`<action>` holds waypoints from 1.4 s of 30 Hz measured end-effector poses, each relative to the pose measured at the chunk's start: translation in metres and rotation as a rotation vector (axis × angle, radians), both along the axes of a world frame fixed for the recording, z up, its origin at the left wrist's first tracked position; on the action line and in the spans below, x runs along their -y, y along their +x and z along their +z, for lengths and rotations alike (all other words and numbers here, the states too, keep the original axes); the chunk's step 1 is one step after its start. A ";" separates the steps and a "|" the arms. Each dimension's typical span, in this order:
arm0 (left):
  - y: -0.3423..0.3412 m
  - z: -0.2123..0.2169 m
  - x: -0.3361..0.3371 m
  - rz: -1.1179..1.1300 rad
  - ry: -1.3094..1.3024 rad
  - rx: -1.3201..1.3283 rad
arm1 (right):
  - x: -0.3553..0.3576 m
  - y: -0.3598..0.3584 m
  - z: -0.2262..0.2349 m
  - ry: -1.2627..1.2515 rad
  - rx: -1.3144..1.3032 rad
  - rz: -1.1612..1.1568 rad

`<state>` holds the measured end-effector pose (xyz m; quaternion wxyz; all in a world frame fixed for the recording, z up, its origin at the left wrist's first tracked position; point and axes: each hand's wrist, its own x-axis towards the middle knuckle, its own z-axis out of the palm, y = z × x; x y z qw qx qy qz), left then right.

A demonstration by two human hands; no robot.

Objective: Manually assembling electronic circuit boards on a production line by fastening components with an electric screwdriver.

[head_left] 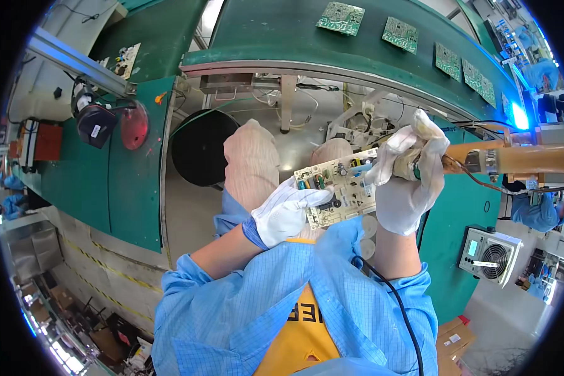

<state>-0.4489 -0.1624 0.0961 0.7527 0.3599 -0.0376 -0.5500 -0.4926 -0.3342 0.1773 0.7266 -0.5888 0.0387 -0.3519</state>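
Observation:
Above my lap I hold a cream-coloured circuit board (351, 197), tilted, its component side up. Gloved in white, my left hand (285, 213) grips its left end, with the thumb lying over the components. My right hand (413, 166), also in a white glove, is raised at the board's right end with its fingers curled. A small greyish-green piece shows between those fingers, mostly hidden, and I cannot make out what it is. Small parts in black, yellow, green and blue stand on the board.
Several green circuit boards (400, 35) lie on the green conveyor (269, 37) ahead. A brownish duct (520, 158) reaches in from the right. The side bench holds a fan unit (490, 255). At left are a dark device (94, 119), a red disc (134, 125) and a black round stool (200, 147).

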 end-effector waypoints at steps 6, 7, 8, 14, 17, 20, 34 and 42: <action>-0.003 0.008 0.000 -0.060 0.084 0.024 | -0.005 0.004 0.000 0.007 -0.031 -0.025; -0.002 0.010 0.000 -0.057 0.085 0.020 | -0.006 0.004 0.001 -0.069 -0.083 -0.080; -0.003 0.011 0.001 -0.021 0.052 -0.060 | -0.007 0.005 0.001 -0.144 -0.134 -0.135; 0.001 0.003 -0.002 -0.056 0.100 0.219 | -0.010 0.011 0.002 -0.232 -0.104 -0.203; 0.003 0.002 -0.004 -0.094 0.113 0.265 | -0.006 0.010 0.002 0.105 0.047 0.023; 0.003 0.014 -0.005 -0.037 0.080 0.266 | -0.007 0.008 0.004 0.152 0.054 0.048; -0.002 0.010 -0.015 0.088 0.095 -0.271 | 0.004 0.010 -0.004 -0.147 -0.123 -0.277; -0.004 -0.006 -0.014 0.012 0.211 -0.097 | 0.002 0.010 -0.004 -0.116 -0.082 -0.268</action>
